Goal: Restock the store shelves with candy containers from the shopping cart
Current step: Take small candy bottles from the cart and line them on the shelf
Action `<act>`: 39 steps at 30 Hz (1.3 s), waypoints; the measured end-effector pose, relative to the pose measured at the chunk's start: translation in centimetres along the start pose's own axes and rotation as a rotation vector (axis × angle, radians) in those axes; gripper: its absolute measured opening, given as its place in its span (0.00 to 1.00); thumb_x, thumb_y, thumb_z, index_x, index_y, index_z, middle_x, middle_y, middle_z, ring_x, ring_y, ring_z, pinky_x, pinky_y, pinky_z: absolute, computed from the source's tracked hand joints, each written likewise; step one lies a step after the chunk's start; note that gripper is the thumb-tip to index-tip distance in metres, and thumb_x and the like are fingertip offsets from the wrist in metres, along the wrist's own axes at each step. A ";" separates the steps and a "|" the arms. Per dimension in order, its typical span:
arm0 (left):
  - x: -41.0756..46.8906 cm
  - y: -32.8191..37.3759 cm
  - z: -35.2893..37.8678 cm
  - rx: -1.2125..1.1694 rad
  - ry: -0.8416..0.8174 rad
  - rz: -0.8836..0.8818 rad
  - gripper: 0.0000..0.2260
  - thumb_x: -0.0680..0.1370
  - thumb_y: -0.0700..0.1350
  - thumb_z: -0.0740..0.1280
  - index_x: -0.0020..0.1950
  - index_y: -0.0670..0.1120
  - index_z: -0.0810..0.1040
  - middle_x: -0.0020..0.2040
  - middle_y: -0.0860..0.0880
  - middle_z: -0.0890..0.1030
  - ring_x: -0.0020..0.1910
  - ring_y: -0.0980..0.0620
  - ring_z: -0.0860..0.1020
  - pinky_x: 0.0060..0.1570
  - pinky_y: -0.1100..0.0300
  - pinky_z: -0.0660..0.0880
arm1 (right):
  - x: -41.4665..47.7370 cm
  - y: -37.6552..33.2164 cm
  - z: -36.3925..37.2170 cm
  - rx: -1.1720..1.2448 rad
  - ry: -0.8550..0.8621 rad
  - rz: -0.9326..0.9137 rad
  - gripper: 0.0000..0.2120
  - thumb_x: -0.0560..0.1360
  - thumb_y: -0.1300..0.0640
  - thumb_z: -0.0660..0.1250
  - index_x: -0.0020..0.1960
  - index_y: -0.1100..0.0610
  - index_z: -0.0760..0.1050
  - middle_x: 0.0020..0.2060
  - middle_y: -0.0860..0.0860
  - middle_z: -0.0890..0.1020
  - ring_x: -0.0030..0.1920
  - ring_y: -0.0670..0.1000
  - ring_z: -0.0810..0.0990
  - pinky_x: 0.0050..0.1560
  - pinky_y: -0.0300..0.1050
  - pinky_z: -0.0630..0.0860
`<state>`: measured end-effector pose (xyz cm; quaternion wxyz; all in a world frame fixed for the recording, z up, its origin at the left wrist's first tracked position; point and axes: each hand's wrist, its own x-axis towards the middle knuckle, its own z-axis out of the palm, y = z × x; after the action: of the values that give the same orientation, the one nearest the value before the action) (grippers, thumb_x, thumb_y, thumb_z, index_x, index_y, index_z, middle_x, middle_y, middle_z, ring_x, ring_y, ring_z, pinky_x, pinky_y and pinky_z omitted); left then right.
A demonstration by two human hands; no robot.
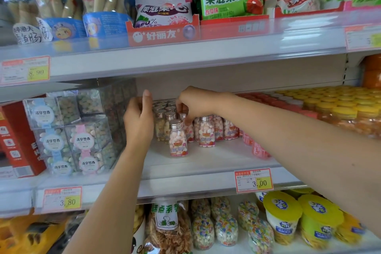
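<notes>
Right hand [189, 105] in a pinch on a silver-capped bottle [189, 130] of pink-white candies [191, 136], left hand [140, 123] open alongside

Right hand [193, 102] pinches candy bottle [188, 131]; left hand [139, 122] flat beside bottles [206, 133].

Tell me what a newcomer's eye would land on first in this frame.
Two bare arms reach onto the middle shelf: the right hand pinches the top of a silver-capped candy bottle in a small cluster, while the left hand sits just left of it. Yellow-lidded jars crowd the shelf's right end and stacked clear candy boxes its left.
</notes>
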<state>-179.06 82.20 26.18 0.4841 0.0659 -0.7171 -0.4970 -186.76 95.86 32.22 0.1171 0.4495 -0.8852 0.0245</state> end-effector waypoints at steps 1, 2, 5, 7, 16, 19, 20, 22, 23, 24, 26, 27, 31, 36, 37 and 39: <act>-0.2 0.4 -0.3 0.013 -0.042 -0.012 0.23 0.79 0.62 0.54 0.48 0.43 0.75 0.39 0.52 0.76 0.38 0.57 0.73 0.38 0.62 0.67 | 0.0 -0.1 0.2 -0.001 0.002 0.014 0.19 0.67 0.56 0.77 0.56 0.57 0.77 0.46 0.49 0.77 0.44 0.49 0.75 0.35 0.38 0.67; -0.4 0.7 -0.6 0.067 -0.109 -0.027 0.26 0.78 0.65 0.53 0.48 0.43 0.75 0.39 0.51 0.77 0.38 0.55 0.74 0.39 0.60 0.68 | -0.1 -0.1 0.3 0.008 0.005 0.030 0.20 0.67 0.57 0.77 0.57 0.57 0.77 0.48 0.51 0.78 0.45 0.50 0.75 0.38 0.39 0.68; -0.9 0.7 -2.1 0.370 -0.392 -0.058 0.35 0.68 0.76 0.54 0.49 0.44 0.76 0.40 0.50 0.79 0.39 0.52 0.77 0.38 0.58 0.71 | -1.4 -0.5 -0.5 0.060 0.078 0.096 0.21 0.68 0.56 0.76 0.59 0.56 0.76 0.54 0.52 0.77 0.49 0.50 0.74 0.43 0.40 0.67; -1.5 0.3 -2.8 0.510 -0.585 -0.120 0.34 0.62 0.75 0.64 0.50 0.46 0.76 0.43 0.50 0.80 0.41 0.52 0.78 0.39 0.58 0.75 | -3.2 -0.8 -1.5 0.115 0.213 0.163 0.17 0.72 0.58 0.72 0.58 0.59 0.74 0.53 0.54 0.77 0.51 0.53 0.75 0.45 0.42 0.69; -3.9 0.2 -0.4 0.522 -0.659 -0.172 0.14 0.68 0.49 0.77 0.38 0.45 0.75 0.32 0.51 0.75 0.32 0.53 0.72 0.31 0.65 0.68 | -9.4 -3.3 5.9 0.402 0.266 0.600 0.23 0.77 0.64 0.65 0.70 0.63 0.64 0.62 0.58 0.76 0.59 0.56 0.77 0.52 0.43 0.74; -4.2 0.2 0.3 0.514 -0.600 -0.168 0.11 0.69 0.45 0.76 0.44 0.45 0.76 0.35 0.51 0.78 0.34 0.56 0.75 0.34 0.65 0.73 | -9.2 -3.1 7.0 0.478 0.289 0.665 0.25 0.77 0.62 0.65 0.72 0.62 0.61 0.61 0.58 0.76 0.59 0.56 0.77 0.55 0.46 0.75; -4.2 0.2 0.5 0.515 -0.579 -0.177 0.11 0.69 0.45 0.76 0.44 0.45 0.76 0.36 0.50 0.79 0.37 0.54 0.76 0.38 0.62 0.75 | -9.1 -2.9 7.1 0.497 0.294 0.674 0.23 0.77 0.61 0.65 0.70 0.63 0.64 0.59 0.58 0.78 0.57 0.57 0.78 0.53 0.46 0.76; -4.1 0.1 0.9 0.512 -0.556 -0.204 0.12 0.69 0.46 0.77 0.42 0.45 0.75 0.40 0.47 0.81 0.42 0.49 0.80 0.46 0.55 0.79 | -8.8 -2.8 7.1 0.510 0.284 0.674 0.21 0.77 0.57 0.67 0.66 0.65 0.68 0.57 0.58 0.79 0.56 0.57 0.79 0.49 0.45 0.74; -4.1 0.1 1.1 0.517 -0.550 -0.207 0.13 0.68 0.47 0.77 0.42 0.45 0.76 0.41 0.45 0.82 0.43 0.47 0.80 0.47 0.52 0.79 | -8.6 -2.7 7.1 0.499 0.269 0.671 0.19 0.77 0.57 0.67 0.64 0.65 0.70 0.56 0.58 0.79 0.55 0.57 0.79 0.48 0.44 0.74; -4.2 0.1 1.2 0.528 -0.549 -0.206 0.14 0.68 0.49 0.77 0.42 0.44 0.76 0.43 0.44 0.83 0.44 0.46 0.81 0.47 0.51 0.79 | -8.4 -2.5 7.1 0.481 0.255 0.668 0.17 0.77 0.57 0.67 0.62 0.64 0.72 0.55 0.57 0.79 0.54 0.57 0.79 0.47 0.44 0.73; -4.4 0.1 1.4 0.539 -0.546 -0.195 0.14 0.68 0.50 0.77 0.43 0.43 0.77 0.44 0.42 0.83 0.45 0.45 0.80 0.46 0.51 0.78 | -8.2 -2.2 7.3 0.444 0.248 0.669 0.12 0.78 0.59 0.65 0.59 0.62 0.74 0.53 0.56 0.80 0.50 0.55 0.79 0.45 0.44 0.74; -4.5 0.1 1.4 0.530 -0.545 -0.197 0.14 0.68 0.50 0.77 0.42 0.43 0.76 0.44 0.43 0.83 0.45 0.45 0.80 0.47 0.51 0.78 | -8.2 -2.1 7.4 0.436 0.252 0.670 0.11 0.78 0.60 0.65 0.59 0.61 0.74 0.53 0.56 0.80 0.49 0.55 0.79 0.44 0.43 0.73; -4.3 0.0 1.3 0.518 -0.553 -0.195 0.12 0.69 0.49 0.76 0.41 0.47 0.75 0.41 0.48 0.81 0.41 0.50 0.78 0.47 0.54 0.78 | -8.2 -1.6 7.9 0.425 0.276 0.650 0.13 0.78 0.58 0.66 0.60 0.61 0.74 0.52 0.55 0.80 0.50 0.55 0.80 0.46 0.44 0.75; -3.9 -0.3 1.0 0.485 -0.587 -0.227 0.14 0.70 0.53 0.75 0.42 0.44 0.77 0.38 0.49 0.81 0.36 0.53 0.77 0.37 0.59 0.76 | -8.6 -2.1 7.9 0.526 0.390 0.679 0.24 0.76 0.56 0.69 0.67 0.61 0.64 0.50 0.54 0.80 0.46 0.53 0.79 0.41 0.45 0.76; -3.5 -0.4 0.6 0.437 -0.564 -0.261 0.15 0.72 0.55 0.72 0.41 0.44 0.77 0.38 0.47 0.82 0.35 0.53 0.77 0.36 0.60 0.75 | -8.8 -2.3 7.8 0.546 0.433 0.676 0.26 0.75 0.54 0.70 0.67 0.60 0.62 0.46 0.53 0.80 0.44 0.53 0.80 0.39 0.46 0.77; -2.3 -0.7 -0.5 0.328 -0.411 -0.326 0.15 0.77 0.51 0.66 0.37 0.42 0.76 0.38 0.44 0.81 0.34 0.48 0.76 0.38 0.57 0.73 | -9.2 -2.5 7.7 0.523 0.478 0.663 0.26 0.75 0.50 0.69 0.65 0.60 0.63 0.38 0.49 0.77 0.41 0.53 0.80 0.33 0.43 0.73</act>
<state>-177.72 82.81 24.22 0.2255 0.1554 -0.8506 -0.4488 -180.94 100.47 22.47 0.1862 0.1392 -0.8932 0.3850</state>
